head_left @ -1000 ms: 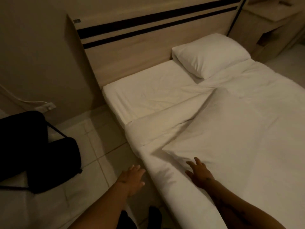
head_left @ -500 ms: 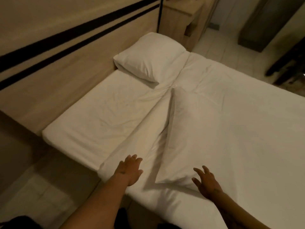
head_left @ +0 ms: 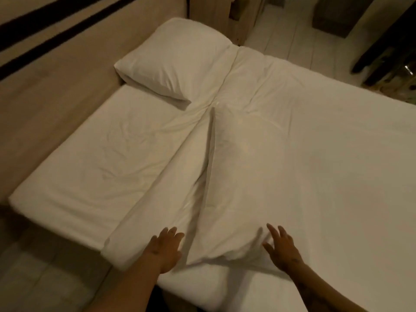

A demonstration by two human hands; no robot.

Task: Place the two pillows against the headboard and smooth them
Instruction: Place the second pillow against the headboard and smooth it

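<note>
One white pillow (head_left: 177, 64) lies against the wooden headboard (head_left: 56, 82) on the far side of the bed. A second white pillow (head_left: 236, 188) lies flat and lengthwise on the white duvet (head_left: 326, 176), its near end by my hands. My left hand (head_left: 165, 247) is open, fingers apart, on the folded duvet edge just left of that pillow's near corner. My right hand (head_left: 282, 247) is open with spread fingers at the pillow's near right corner, touching the fabric. Neither hand grips anything.
The near half of the mattress (head_left: 101, 158) by the headboard shows only wrinkled fitted sheet. A wooden nightstand (head_left: 238, 21) stands beyond the far pillow. Pale tiled floor (head_left: 45, 278) runs along my side, and dark furniture (head_left: 389, 41) stands at the top right.
My view has swung right and closer over the bed. Both hands have moved forward to the near end of the second pillow, the left one from over the floor onto the duvet.
</note>
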